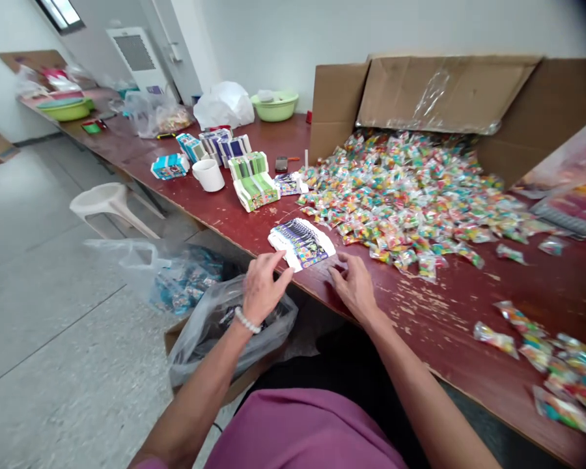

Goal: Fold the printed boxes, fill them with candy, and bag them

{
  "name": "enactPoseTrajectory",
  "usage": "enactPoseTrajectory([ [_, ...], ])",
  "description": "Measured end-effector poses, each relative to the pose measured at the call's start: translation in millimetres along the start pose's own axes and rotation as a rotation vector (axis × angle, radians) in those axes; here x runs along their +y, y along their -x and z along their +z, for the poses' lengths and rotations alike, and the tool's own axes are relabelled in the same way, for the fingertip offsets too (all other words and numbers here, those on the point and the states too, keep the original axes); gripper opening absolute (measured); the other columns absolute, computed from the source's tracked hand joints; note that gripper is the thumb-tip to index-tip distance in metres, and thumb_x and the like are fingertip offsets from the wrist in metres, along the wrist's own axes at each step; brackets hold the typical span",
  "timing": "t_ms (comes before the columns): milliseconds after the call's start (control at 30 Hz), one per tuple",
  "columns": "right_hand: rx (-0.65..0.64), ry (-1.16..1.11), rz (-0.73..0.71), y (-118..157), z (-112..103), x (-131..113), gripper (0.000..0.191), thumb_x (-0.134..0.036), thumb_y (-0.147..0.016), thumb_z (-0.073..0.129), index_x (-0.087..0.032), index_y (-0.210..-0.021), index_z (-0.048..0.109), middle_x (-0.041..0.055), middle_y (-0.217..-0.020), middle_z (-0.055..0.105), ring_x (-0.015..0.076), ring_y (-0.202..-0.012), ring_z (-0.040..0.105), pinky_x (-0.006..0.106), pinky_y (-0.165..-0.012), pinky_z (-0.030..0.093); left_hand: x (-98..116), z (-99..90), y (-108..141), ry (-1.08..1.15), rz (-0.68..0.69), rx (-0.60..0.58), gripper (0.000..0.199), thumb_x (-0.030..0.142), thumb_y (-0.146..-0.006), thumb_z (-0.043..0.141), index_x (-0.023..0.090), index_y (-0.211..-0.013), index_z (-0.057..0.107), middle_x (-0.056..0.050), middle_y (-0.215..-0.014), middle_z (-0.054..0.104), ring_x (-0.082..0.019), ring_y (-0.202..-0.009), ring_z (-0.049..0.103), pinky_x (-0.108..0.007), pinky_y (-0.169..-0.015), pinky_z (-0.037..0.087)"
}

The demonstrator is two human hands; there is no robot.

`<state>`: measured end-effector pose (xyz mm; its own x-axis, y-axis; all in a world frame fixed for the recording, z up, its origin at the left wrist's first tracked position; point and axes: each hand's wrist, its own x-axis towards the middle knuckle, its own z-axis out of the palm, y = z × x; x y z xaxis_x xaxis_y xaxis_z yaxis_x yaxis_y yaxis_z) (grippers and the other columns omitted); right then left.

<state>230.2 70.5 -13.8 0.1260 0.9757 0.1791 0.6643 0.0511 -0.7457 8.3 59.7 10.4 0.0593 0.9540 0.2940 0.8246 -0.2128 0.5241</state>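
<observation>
A fanned stack of flat printed cartons, purple and white [305, 242], lies near the front edge of the table. My left hand [264, 285], with a beaded bracelet at the wrist, is at the stack's near left corner, thumb and index finger apart. At the right end of the stack is my right hand [354, 281], its fingers slightly bent and spread. Neither hand visibly grips a carton; whether the fingertips touch the stack I cannot tell. Just right of the stack spreads a large heap of small clear-wrapped colourful candies [410, 195].
An open cardboard box [430, 91] lies behind the candy. Green carton bundles [254, 185], a white mug [208, 175] and blue cartons [170, 167] stand on the table [400, 312]. Below its edge are a plastic-lined box [195, 355] and a white stool [102, 198].
</observation>
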Motion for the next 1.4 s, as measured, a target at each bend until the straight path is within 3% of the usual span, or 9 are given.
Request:
enactPoseTrajectory([
  [233, -0.100, 0.266, 0.173, -41, 19, -23, 0.039, -0.042, -0.085, 0.065, -0.019, -0.116, 0.060, 0.0158, -0.124, 0.053, 0.0303, -0.098, 0.064, 0.040, -0.079, 0.047, 9, 36.7, -40, -0.362, -0.026, -0.139, 0.045, 0.047, -0.089, 0.058, 0.026, -0.129, 0.059, -0.012, -0.112, 0.060, -0.031, -0.103, 0.053, -0.039, -0.082, 0.040],
  [500, 0.054, -0.220, 0.252, -44, 21, -4, 0.033, -0.036, -0.074, 0.067, -0.018, -0.100, 0.057, 0.0094, -0.102, 0.064, 0.0265, -0.096, 0.062, 0.039, -0.083, 0.047, 6, 32.4, -44, -0.257, -0.079, -0.140, 0.039, 0.043, -0.076, 0.074, 0.024, -0.108, 0.061, -0.008, -0.107, 0.059, -0.028, -0.100, 0.056, -0.034, -0.079, 0.041],
  [633, 0.025, -0.439, 0.213, -31, 5, -5, 0.029, -0.040, -0.083, 0.055, -0.017, -0.100, 0.056, 0.0069, -0.093, 0.068, 0.0181, -0.079, 0.063, 0.030, -0.070, 0.049, 17, 16.6, -30, 0.116, -0.128, -0.112, 0.026, 0.039, -0.077, 0.072, 0.021, -0.091, 0.059, -0.004, -0.095, 0.061, -0.023, -0.091, 0.058, -0.032, -0.080, 0.043],
  [700, -0.041, -0.585, 0.185, -19, -9, -12, 0.029, -0.043, -0.083, 0.059, -0.018, -0.098, 0.058, 0.0050, -0.089, 0.069, 0.0161, -0.073, 0.061, 0.027, -0.064, 0.048, 25, 6.4, -18, 0.498, -0.187, -0.302, 0.029, 0.041, -0.078, 0.071, 0.020, -0.094, 0.058, -0.004, -0.092, 0.064, -0.020, -0.085, 0.060, -0.030, -0.075, 0.045],
  [833, -0.294, -0.948, 0.109, 6, -33, -29, 0.025, -0.040, -0.079, 0.072, -0.020, -0.090, 0.062, 0.0009, -0.081, 0.067, 0.0135, -0.069, 0.059, 0.025, -0.062, 0.046, 44, -1.0, 9, 1.175, -0.332, -0.916, 0.049, 0.040, -0.071, 0.078, 0.015, -0.109, 0.061, -0.010, -0.096, 0.070, -0.023, -0.086, 0.066, -0.030, -0.073, 0.048],
  [900, -0.348, -1.016, 0.111, 18, -40, -35, 0.024, -0.040, -0.082, 0.071, -0.022, -0.095, 0.062, -0.0002, -0.081, 0.066, 0.0129, -0.069, 0.060, 0.024, -0.061, 0.047, 54, 3.8, 21, 1.354, -0.363, -1.039, 0.051, 0.038, -0.064, 0.081, 0.013, -0.105, 0.064, -0.009, -0.083, 0.071, -0.024, -0.077, 0.068, -0.029, -0.067, 0.047],
  [1100, -0.348, -0.929, 0.140, 54, -34, -40, 0.068, -0.036, -0.068, 0.084, -0.025, -0.125, 0.050, 0.0048, -0.110, 0.066, 0.0199, -0.095, 0.064, 0.033, -0.082, 0.053, 69, 12.5, 33, 1.237, -0.287, -0.863, 0.034, 0.030, -0.059, 0.086, 0.011, -0.083, 0.071, -0.003, -0.077, 0.068, -0.016, -0.071, 0.061, -0.025, -0.068, 0.045],
  [1267, -0.258, -0.730, 0.109, 68, -29, -46, 0.049, -0.039, -0.070, 0.080, -0.019, -0.109, 0.058, 0.0054, -0.099, 0.069, 0.0216, -0.089, 0.062, 0.035, -0.082, 0.051, 75, 12.2, 33, 1.162, -0.288, -0.767, 0.036, 0.020, -0.056, 0.087, 0.012, -0.088, 0.072, 0.000, -0.082, 0.067, -0.014, -0.074, 0.058, -0.025, -0.071, 0.047],
  [1400, -0.236, -0.659, 0.111, 69, -39, -54, 0.031, -0.041, -0.079, 0.072, -0.019, -0.099, 0.063, 0.0002, -0.077, 0.065, 0.0154, -0.065, 0.058, 0.026, -0.060, 0.047, 80, 18.9, 39, 1.226, -0.399, -0.723, 0.030, 0.025, -0.058, 0.088, 0.011, -0.078, 0.070, 0.000, -0.072, 0.066, -0.014, -0.063, 0.059, -0.026, -0.062, 0.048],
])
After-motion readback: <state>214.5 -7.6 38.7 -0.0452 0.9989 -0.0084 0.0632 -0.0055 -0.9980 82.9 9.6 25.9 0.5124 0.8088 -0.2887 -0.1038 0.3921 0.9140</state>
